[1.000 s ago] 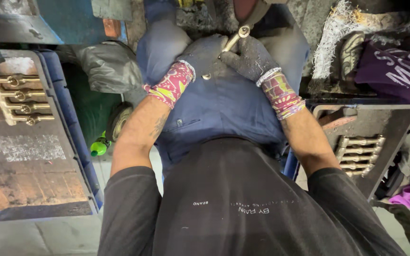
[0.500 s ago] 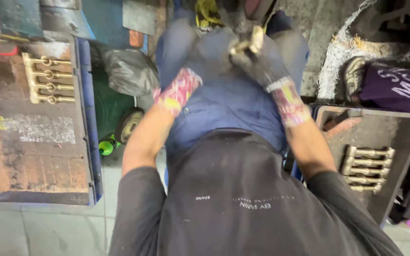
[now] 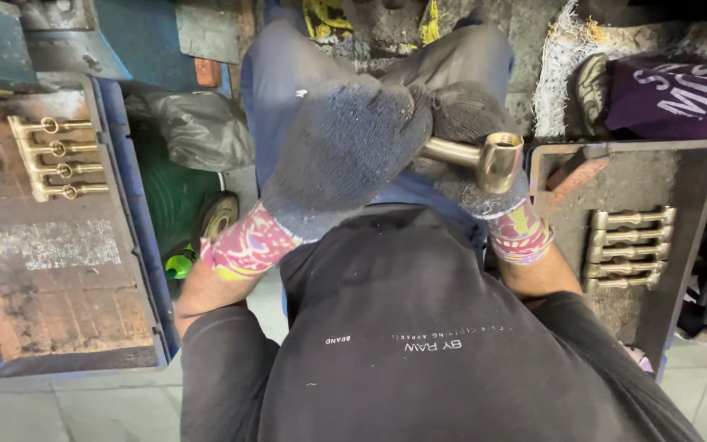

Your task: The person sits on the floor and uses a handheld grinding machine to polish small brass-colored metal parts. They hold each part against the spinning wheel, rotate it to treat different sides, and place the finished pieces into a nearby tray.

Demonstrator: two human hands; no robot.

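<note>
While both gloved hands meet above the lap, the scene reads as follows:

Left hand: the left hand (image 3: 345, 155), in a dark knit glove with a pink patterned cuff, is curled closed over the near end of the brass fitting, its back turned up to the camera.
Right hand: the right hand (image 3: 472, 143), gloved the same way, is wrapped under and around the fitting's stem; its fingers are pressed together in a grip, mostly hidden behind the left hand.
Brass fitting: the brass fitting (image 3: 488, 157) sits between the two hands, its round hollow end sticking out to the right, over the blue-trousered thighs.
Left tray: a blue-rimmed tray (image 3: 137, 245) at the person's left carries a row of four brass pieces (image 3: 55, 157) lying side by side.
Right tray: a dark tray (image 3: 701, 213) at the person's right holds a row of five brass pieces (image 3: 628, 250), well apart from the hands.
Floor items: a black plastic bag (image 3: 198, 127) and a green bottle cap (image 3: 178, 265) lie beside the left tray.
</note>
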